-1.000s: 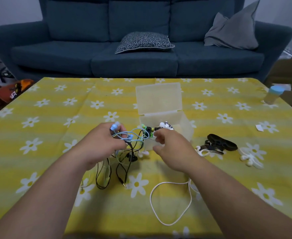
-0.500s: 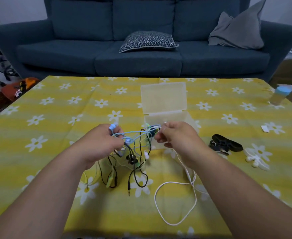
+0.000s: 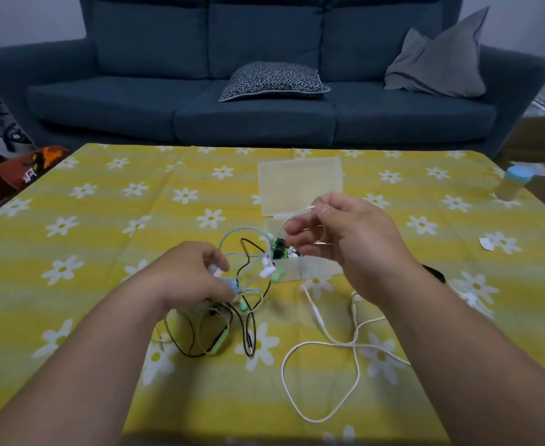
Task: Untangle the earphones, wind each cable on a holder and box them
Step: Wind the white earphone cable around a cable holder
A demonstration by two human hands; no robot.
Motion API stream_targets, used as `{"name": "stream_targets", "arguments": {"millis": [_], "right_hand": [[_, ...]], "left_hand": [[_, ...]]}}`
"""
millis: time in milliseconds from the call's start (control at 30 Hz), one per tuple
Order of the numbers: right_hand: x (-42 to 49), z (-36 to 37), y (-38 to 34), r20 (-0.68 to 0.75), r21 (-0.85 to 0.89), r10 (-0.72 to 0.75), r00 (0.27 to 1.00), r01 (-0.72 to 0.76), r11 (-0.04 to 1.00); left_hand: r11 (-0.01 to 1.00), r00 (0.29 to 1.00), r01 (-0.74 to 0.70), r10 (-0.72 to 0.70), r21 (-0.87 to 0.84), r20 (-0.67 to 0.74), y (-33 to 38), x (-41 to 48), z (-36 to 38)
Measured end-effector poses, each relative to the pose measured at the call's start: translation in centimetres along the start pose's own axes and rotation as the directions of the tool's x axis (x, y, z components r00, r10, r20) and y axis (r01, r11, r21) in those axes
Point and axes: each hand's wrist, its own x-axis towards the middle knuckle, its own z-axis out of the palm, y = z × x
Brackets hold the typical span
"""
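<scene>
Pinching white cable [image 3: 355, 344], right hand [image 3: 345, 239] raised, left hand [image 3: 187, 278] gripping tangle [image 3: 248, 272] beside box [image 3: 300, 188]

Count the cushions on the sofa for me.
2: a patterned cushion lying flat on the middle seat, and a plain grey cushion propped in the sofa's right corner. The frame edges may hide more.

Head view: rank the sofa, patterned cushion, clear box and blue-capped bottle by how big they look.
1. sofa
2. patterned cushion
3. clear box, nearer the camera and partly hidden by the right hand, so this rank is unsure
4. blue-capped bottle
</scene>
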Motion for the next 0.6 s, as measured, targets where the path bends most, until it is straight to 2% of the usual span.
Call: {"name": "stream_targets", "arguments": {"millis": [67, 100, 200, 300, 367, 433, 533, 600], "right_hand": [[-0.3, 0.1, 0.2, 0.042, -0.092, 0.005, 0.999, -0.001, 0.996], [-0.3, 0.1, 0.2, 0.050, -0.119, -0.001, 0.999, 0.007, 0.993], [-0.4, 0.0, 0.0, 0.085, -0.103, 0.000, 0.996, 0.009, 0.995], [-0.5, 0.0, -0.3, 0.143, -0.028, 0.006, 0.990, -0.002, 1.000], [-0.6, -0.1, -0.4, 0.168, 0.035, 0.000, 0.986, -0.006, 0.999], [-0.7, -0.3, -0.6, 0.175, 0.072, -0.005, 0.984, -0.008, 0.997], [-0.9, -0.6, -0.9, 0.155, 0.119, 0.000, 0.988, -0.018, 0.993], [-0.8, -0.7, -0.9, 0.069, 0.131, -0.001, 0.998, -0.008, 0.991]], "left_hand": [[0.984, 0.990, -0.097, 0.080, -0.151, -0.112, 1.0, -0.4, -0.1], [0.976, 0.977, -0.139, 0.108, -0.165, -0.184, 1.4, -0.5, 0.0], [0.953, 0.914, -0.291, 0.251, -0.081, -0.320, 2.2, -0.5, 0.4], [0.910, 0.893, -0.405, 0.373, -0.088, -0.250, 3.2, -1.0, 1.2], [0.898, 0.894, -0.433, 0.416, -0.081, -0.163, 3.5, -1.1, 1.8], [0.905, 0.901, -0.422, 0.413, -0.046, -0.136, 3.7, -1.2, 2.2], [0.902, 0.892, -0.433, 0.428, 0.001, -0.142, 3.6, -0.8, 2.6], [0.907, 0.896, -0.422, 0.418, 0.008, -0.154, 3.5, -0.7, 2.8]]}}
